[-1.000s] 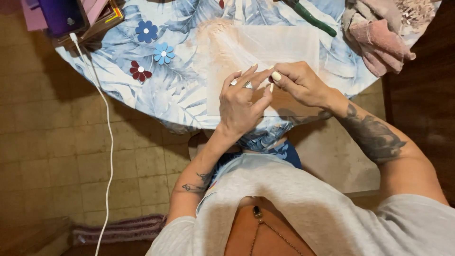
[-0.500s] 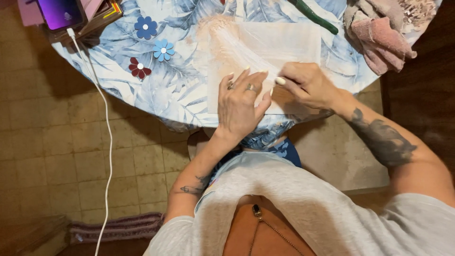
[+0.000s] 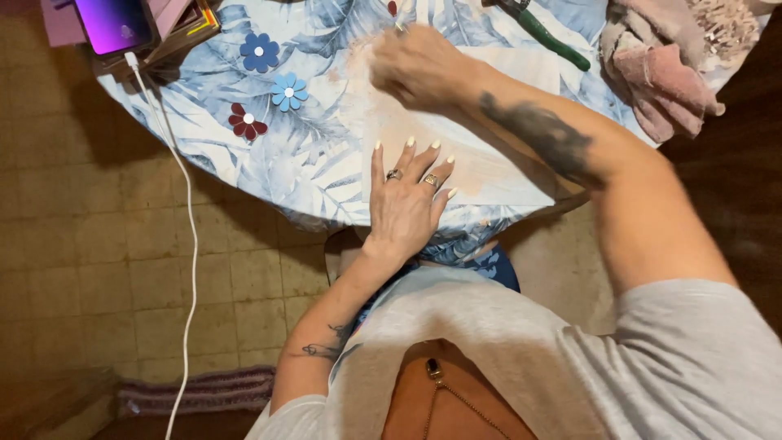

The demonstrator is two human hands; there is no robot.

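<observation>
My bench (image 3: 326, 175) was the largest thing under me, round and draped in a blue leaf-print cloth, with tan floor tiles (image 3: 106, 244) showing beyond its edge. On the cloth lay a pale sheet of thin fabric or paper (image 3: 489, 163), spread flat in front of me and reaching to the near rim. At the far right sat a heap of pink and beige cloths (image 3: 664, 73), and just beside it a long green-handled tool (image 3: 554, 39) lay at a slant. At the far left a phone with a lit purple screen (image 3: 114, 24) rested on a stack of things, and a white cable (image 3: 189, 244) ran from it over the bench edge and down toward the floor.

My left hand (image 3: 407, 204) lay flat on the near part of the sheet, fingers spread, grip fully open and holding nothing. My right hand (image 3: 419, 65) reached across to the sheet's far corner, knuckles up and fingers curled; I could not tell whether that grip had closed on anything.

Three small felt flowers lay left of the sheet: a dark blue one (image 3: 259, 50), a light blue one (image 3: 288, 90) and a dark red one (image 3: 248, 121).
</observation>
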